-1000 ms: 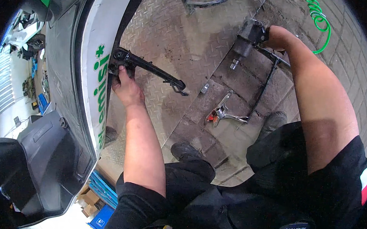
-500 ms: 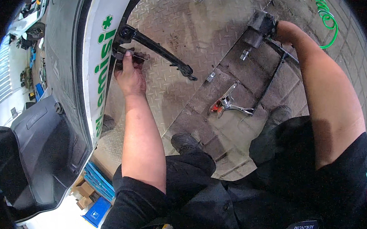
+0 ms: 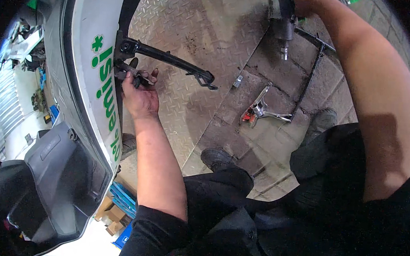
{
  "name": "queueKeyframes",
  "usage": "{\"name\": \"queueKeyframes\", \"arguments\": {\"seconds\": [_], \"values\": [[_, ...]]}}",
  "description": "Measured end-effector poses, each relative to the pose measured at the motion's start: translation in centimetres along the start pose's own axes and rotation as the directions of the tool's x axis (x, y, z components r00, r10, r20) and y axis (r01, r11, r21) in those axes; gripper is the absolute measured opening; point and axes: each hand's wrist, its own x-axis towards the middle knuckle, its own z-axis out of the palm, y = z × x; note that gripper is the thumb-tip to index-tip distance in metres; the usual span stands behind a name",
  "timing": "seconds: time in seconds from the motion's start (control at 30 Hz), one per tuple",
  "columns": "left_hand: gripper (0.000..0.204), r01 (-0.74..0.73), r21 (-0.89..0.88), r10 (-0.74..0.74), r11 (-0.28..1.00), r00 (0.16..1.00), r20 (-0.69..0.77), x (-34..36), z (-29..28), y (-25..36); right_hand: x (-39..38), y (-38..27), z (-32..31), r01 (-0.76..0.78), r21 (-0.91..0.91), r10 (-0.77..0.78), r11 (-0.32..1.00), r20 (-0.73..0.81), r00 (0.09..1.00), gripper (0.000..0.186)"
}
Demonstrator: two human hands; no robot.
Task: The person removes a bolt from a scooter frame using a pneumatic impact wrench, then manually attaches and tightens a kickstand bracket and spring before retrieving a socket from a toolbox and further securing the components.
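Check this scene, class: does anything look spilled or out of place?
Yes: dark crumbs lie scattered on the patterned floor plate, like fallen dirt. A small metal cylinder also lies loose at the plate's edge, apart from other tools.

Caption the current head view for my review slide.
Left hand holding a dark part near a black bar; right hand gripping a dark power tool.

Paving beside a patterned metal plate
On the paving we see a small silver cylinder and a branched chrome piece.
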Motion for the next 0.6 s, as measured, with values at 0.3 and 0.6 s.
{"name": "queueKeyframes", "arguments": {"seconds": [0.3, 0.6], "values": [[0.024, 0.146, -0.146, -0.117, 0.978, 0.974, 0.192, 0.0, -0.5, 0.8, 1.2, 1.7, 1.2, 0.097, 0.149, -0.098, 0.984, -0.001, 0.995, 0.018], [0.024, 0.058, -0.039, -0.058, 0.998, 0.998, 0.005, 1.2, -0.4, 0.2, 0.2, 1.6, 1.9, 0.115, 0.237, -0.114, 0.965, -0.017, 0.993, 0.017]]}}
